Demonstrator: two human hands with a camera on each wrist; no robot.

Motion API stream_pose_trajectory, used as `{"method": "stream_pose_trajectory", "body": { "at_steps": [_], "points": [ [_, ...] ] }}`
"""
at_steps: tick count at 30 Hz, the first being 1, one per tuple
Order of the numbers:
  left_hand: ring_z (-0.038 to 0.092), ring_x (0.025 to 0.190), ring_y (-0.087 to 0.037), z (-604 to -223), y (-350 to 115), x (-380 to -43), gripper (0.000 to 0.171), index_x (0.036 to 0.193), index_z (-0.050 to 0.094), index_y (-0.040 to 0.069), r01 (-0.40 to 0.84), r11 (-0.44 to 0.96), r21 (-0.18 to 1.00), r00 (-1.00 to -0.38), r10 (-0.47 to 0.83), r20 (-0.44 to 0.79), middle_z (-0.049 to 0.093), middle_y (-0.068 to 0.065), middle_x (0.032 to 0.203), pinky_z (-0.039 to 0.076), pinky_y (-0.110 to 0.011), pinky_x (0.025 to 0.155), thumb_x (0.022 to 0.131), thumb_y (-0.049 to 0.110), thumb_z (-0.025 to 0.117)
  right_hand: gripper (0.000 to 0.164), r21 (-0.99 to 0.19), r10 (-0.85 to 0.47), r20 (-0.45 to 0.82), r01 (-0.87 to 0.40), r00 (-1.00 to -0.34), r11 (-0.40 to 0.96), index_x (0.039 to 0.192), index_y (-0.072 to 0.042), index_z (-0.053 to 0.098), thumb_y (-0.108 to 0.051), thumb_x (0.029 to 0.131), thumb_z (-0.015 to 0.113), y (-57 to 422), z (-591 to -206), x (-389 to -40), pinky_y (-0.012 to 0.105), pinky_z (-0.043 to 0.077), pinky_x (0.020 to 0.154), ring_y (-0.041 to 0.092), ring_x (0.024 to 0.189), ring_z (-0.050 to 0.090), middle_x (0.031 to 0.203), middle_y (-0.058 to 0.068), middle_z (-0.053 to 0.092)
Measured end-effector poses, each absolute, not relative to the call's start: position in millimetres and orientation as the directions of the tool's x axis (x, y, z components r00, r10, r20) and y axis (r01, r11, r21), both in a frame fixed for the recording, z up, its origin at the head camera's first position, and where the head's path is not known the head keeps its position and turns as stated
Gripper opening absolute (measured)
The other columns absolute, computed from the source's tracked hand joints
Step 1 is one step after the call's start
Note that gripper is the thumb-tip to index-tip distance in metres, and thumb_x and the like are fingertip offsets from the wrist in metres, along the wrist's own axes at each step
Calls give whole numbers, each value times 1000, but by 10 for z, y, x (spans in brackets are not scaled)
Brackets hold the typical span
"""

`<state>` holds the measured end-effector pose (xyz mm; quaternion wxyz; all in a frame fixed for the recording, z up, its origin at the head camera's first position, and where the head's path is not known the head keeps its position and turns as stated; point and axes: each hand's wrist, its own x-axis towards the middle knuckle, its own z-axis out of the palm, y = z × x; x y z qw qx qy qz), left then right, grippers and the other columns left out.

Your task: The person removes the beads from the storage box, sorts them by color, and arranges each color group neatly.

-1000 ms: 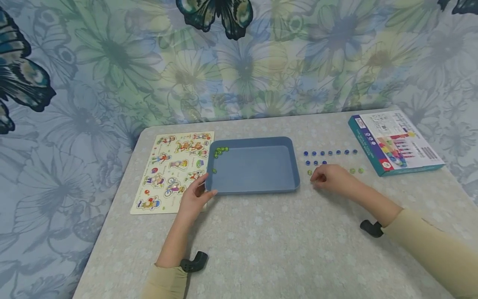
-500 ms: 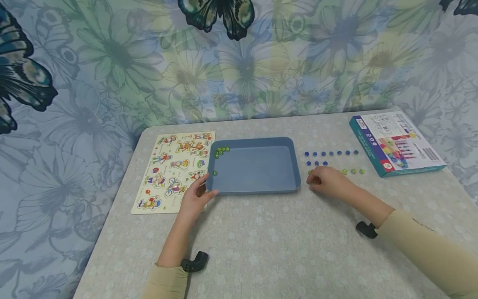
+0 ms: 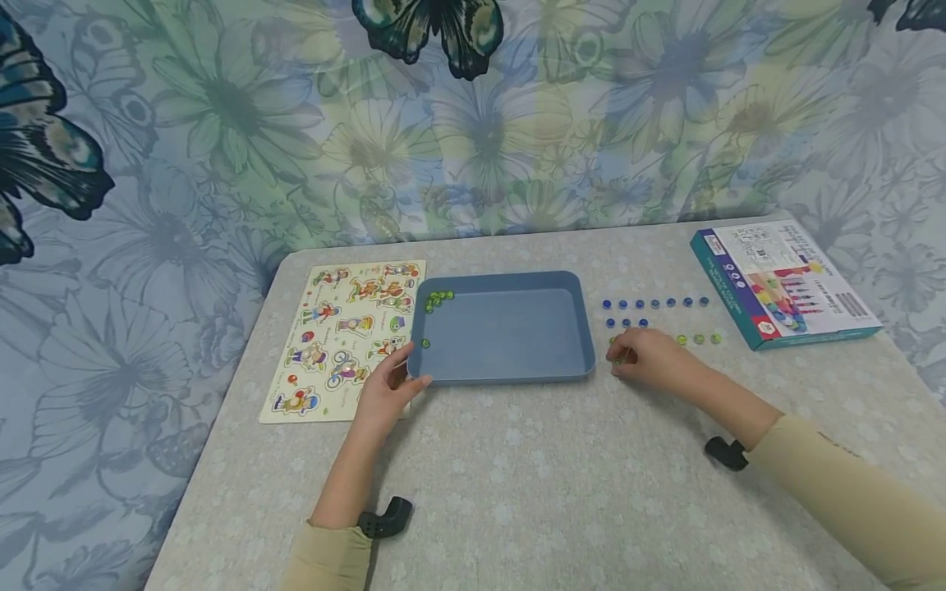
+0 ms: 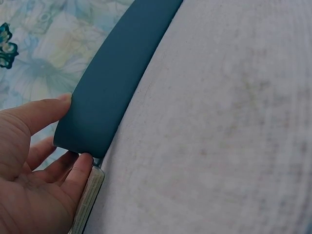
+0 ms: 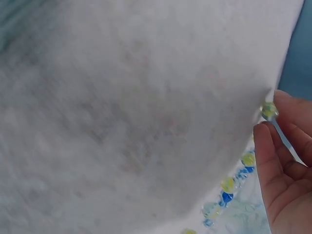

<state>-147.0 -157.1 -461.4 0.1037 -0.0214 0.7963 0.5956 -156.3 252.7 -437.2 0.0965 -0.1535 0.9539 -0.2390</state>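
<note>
My left hand (image 3: 383, 394) holds the blue tray (image 3: 510, 379) at its front left corner. In the left wrist view, the thumb of that hand (image 4: 34, 161) lies against the tray's wall and the other fingers reach under the corner. My right hand (image 3: 654, 357) is low over the table, right of the tray. In the right wrist view, a yellow-green marble (image 5: 269, 110) sits between its thumb and fingertips. Several green marbles (image 3: 699, 339) lie in a row behind this hand, which partly hides them. Farther back are two rows of blue marbles (image 3: 655, 304). Inside the tray, several green marbles (image 3: 434, 300) gather at the left.
A board with cartoon figures (image 3: 325, 328) lies at the left, its right edge beneath the tray. At the back right is a flat box (image 3: 783, 279) with printed pictures. The patterned cloth wall (image 3: 488, 164) rises behind the table (image 3: 517, 484).
My right hand has shifted slightly left and toward me, uncovering another green marble in the row. Over the last half second it is nearly still. The left hand stays on the tray.
</note>
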Motion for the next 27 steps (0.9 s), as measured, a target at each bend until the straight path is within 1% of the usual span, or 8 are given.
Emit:
{"method": "stream_pose_trajectory", "body": {
  "at_steps": [5, 6, 9, 12, 16, 19, 24, 27],
  "points": [
    [29, 136, -31, -4419, -1517, -1406, 64, 144, 35, 9, -173, 287, 942, -973, 100, -209, 31, -13, 148, 34, -41, 106, 88, 11, 66, 16, -499, -347, -76, -266, -935, 825, 94, -4, 70, -9, 80, 72, 2543, -4248, -1583, 31, 50, 63, 14, 73, 58, 83, 1, 65],
    [28, 136, -31, -4417, -1518, -1405, 64, 144, 35, 9, -172, 285, 943, -973, 102, -208, 31, -14, 148, 34, -41, 106, 88, 11, 66, 15, -500, -350, -63, -274, -935, 822, 95, -4, 70, -10, 81, 72, 2542, -4222, -1591, 31, 50, 62, 14, 73, 58, 83, 1, 65],
    [29, 136, -29, -4523, -1554, -1444, 65, 144, 37, 13, -167, 274, 947, -974, 103, -201, 32, -11, 148, 34, -41, 106, 87, 15, 68, 16, -527, -358, -15, -296, -934, 796, 97, -5, 70, -12, 83, 70, 2507, -4154, -1615, 30, 51, 62, 15, 75, 59, 86, 2, 65],
    [31, 135, -27, -4645, -1588, -1484, 65, 143, 39, 17, -154, 269, 951, -977, 101, -187, 34, -8, 147, 36, -39, 105, 85, 19, 70, 19, -578, -366, 37, -319, -930, 751, 102, -4, 69, -13, 85, 69, 2394, -4097, -1623, 32, 53, 66, 16, 80, 60, 93, 5, 65],
    [32, 135, -27, -4667, -1580, -1481, 65, 142, 40, 17, -135, 274, 952, -981, 99, -168, 36, -8, 146, 38, -38, 103, 85, 19, 70, 21, -647, -394, 111, -367, -913, 668, 106, -3, 68, -12, 86, 68, 2127, -4077, -1655, 33, 54, 72, 17, 84, 61, 99, 10, 65],
    [32, 135, -27, -4653, -1571, -1476, 65, 142, 39, 16, -134, 268, 954, -981, 100, -166, 35, -7, 146, 37, -38, 104, 85, 19, 70, 23, -677, -415, 137, -391, -900, 624, 107, -3, 68, -13, 86, 68, 1870, -4116, -1701, 31, 54, 73, 16, 84, 61, 100, 11, 66],
    [31, 136, -26, -4643, -1568, -1474, 65, 143, 39, 18, -146, 269, 952, -979, 97, -177, 34, -6, 147, 36, -38, 105, 85, 20, 70, 25, -721, -457, 122, -395, -881, 570, 110, -4, 67, -15, 87, 67, 1420, -4186, -1766, 28, 53, 73, 13, 85, 60, 102, 9, 66],
    [31, 135, -26, -4639, -1569, -1474, 65, 143, 39, 18, -154, 278, 948, -978, 92, -186, 34, -6, 147, 37, -38, 104, 85, 20, 70, 26, -718, -483, 103, -401, -869, 568, 111, -5, 67, -15, 88, 66, 1163, -4237, -1814, 26, 52, 70, 12, 84, 60, 103, 8, 67]
  ]
}}
